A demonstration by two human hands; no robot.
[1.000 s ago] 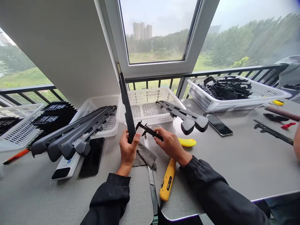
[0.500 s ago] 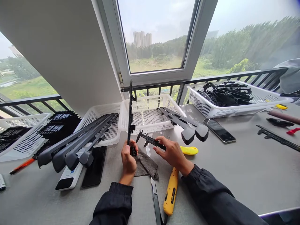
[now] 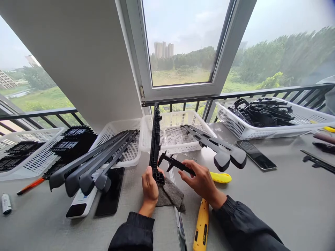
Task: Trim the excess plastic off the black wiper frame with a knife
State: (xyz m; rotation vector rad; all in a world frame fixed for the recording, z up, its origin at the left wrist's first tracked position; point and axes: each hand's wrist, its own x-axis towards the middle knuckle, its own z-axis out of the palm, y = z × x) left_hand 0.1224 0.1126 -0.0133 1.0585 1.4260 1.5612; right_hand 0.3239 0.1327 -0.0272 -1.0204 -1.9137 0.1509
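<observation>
Head: black part (image 3: 155,139) nearly upright

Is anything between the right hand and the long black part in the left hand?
Only the black caliper, held in the right hand, spans the gap to the long black part in the left hand. Its jaws are beside the part; whether they touch, I cannot tell. The grey cloth lies lower down, out of the way.

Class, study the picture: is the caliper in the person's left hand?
No, the right hand holds the caliper, while the left hand grips a long black part.
</observation>
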